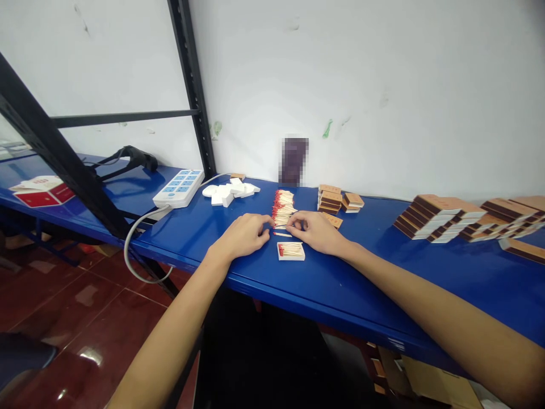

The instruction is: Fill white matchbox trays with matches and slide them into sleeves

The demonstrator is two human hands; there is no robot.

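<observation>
A pile of red-tipped matches (283, 210) lies on the blue tabletop in front of me, heads to the left. My left hand (246, 234) rests at the heads' side, thumb and forefinger slightly apart, with nothing visible between them. At the pale stick ends, my right hand (317, 232) has thumb and forefinger pinched together; what lies between those fingertips is too small to make out. One loose match (281, 234) lies crosswise between the hands. Just nearer to me is a white matchbox tray (291, 259), partly filled with matches.
Small stacks of matchboxes (330, 200) stand behind my right hand, with larger stacks (438, 216) farther right. White pieces (230, 192) lie left of the pile, beside a power strip (179, 188). A black metal post (193, 85) rises at the back left.
</observation>
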